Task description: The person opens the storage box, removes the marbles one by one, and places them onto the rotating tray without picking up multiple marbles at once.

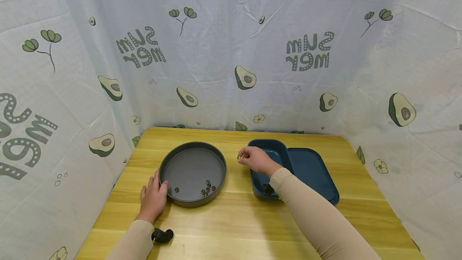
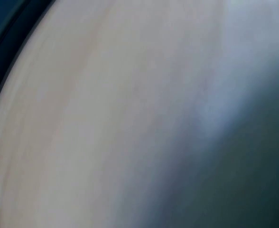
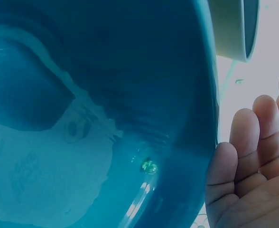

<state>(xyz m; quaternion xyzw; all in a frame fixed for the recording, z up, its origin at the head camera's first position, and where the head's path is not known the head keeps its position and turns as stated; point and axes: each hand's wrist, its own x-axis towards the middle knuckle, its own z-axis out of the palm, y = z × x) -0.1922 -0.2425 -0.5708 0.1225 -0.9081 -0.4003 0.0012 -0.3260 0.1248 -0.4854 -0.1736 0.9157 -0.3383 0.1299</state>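
A round grey pan stands on the left of the table, with several glass marbles gathered at its near right and one apart near its left wall. My left hand rests against the pan's left side, fingers along the outer wall and thumb at the rim. Over the left edge of a dark blue box, my right hand pinches a small yellowish marble between thumb and fingertips. In the right wrist view a greenish marble lies on the box floor; the pinched one is out of sight there.
A dark blue lid lies flat just right of the box. Bare wood-grain table shows between pan and box and in front of them. A printed white curtain hangs behind and at both sides. The left wrist view is blurred.
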